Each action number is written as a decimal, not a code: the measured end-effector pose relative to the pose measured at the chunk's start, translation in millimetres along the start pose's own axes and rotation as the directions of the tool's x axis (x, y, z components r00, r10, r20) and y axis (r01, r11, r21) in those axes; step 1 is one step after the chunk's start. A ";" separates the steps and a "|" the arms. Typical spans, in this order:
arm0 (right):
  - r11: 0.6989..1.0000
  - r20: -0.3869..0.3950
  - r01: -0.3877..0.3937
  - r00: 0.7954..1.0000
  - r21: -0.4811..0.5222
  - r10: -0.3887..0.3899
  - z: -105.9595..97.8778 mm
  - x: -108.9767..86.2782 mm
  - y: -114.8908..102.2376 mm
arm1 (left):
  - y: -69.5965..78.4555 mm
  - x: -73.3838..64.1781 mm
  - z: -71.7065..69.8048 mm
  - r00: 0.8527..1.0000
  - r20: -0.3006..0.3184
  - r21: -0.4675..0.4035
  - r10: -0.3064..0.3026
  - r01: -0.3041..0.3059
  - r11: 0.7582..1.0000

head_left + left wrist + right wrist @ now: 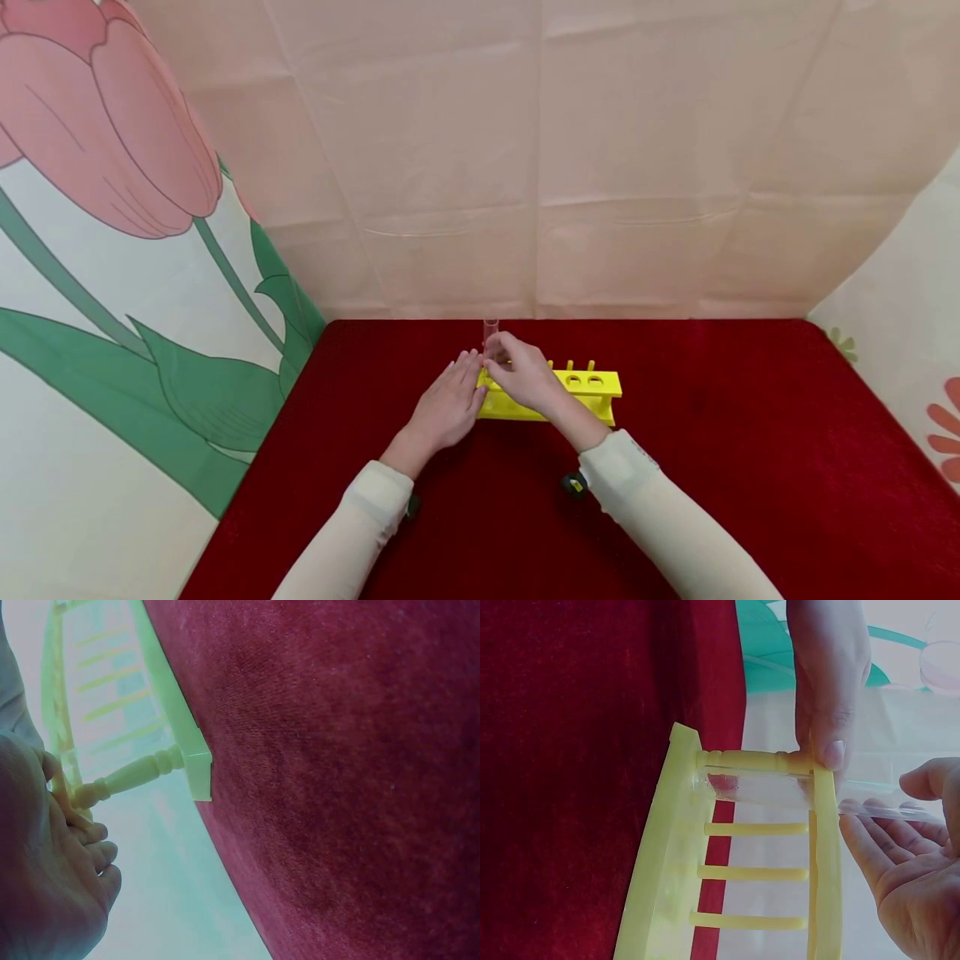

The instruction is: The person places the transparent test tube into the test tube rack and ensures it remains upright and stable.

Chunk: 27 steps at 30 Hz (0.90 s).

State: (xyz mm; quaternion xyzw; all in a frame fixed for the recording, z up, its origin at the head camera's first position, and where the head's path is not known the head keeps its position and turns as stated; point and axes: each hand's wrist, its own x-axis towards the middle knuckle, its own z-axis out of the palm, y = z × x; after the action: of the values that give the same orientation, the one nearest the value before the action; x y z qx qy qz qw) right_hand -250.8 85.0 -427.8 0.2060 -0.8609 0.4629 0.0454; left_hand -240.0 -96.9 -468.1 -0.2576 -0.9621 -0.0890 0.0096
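A yellow test tube rack (607, 385) stands on the red cloth. One clear test tube (761, 787) is upright in the hole at its left end, its lower part inside the frame and its rim above the right hand in the head view. My left hand (446, 404) holds the rack's left end, the thumb on the top plate's edge in the right wrist view. The right hand (922, 862) is around the tube's upper part, fingers loosely extended beside it and the thumb apart from it. Whether those fingers touch the tube is hard to tell.
Several yellow pegs (591, 365) rise along the rack's back. The red cloth (712, 467) covers the table, which meets a pale curtain (637, 167) behind. A tulip-printed sheet (135, 275) hangs at the left. A small dark object (574, 484) shows by the right cuff.
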 end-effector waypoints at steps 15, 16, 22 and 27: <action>1.000 0.004 -0.004 1.000 -0.016 0.004 0.9 1.3 -0.8 | -2.4 1.2 2.4 1.000 -0.015 0.005 0.004 -0.004 1.000; 1.000 0.004 -0.004 1.000 -0.018 0.004 0.9 1.4 -0.7 | -2.4 1.1 2.5 1.000 -0.016 0.004 0.005 -0.005 1.000; 1.000 0.018 -0.004 1.000 -0.027 0.004 2.4 1.0 0.8 | -2.0 0.8 2.8 1.000 -0.020 -0.007 0.004 -0.004 1.000; 0.999 0.023 0.015 1.000 -0.028 -0.014 3.5 -0.6 1.6 | -2.3 1.0 4.1 1.000 -0.028 -0.020 0.012 -0.012 1.000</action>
State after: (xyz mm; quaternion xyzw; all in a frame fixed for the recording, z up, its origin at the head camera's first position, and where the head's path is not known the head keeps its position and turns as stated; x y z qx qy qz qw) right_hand -250.6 83.0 -431.2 0.2167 -0.8664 0.4479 0.0420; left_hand -241.9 -97.6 -472.4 -0.2622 -0.9593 -0.1023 0.0207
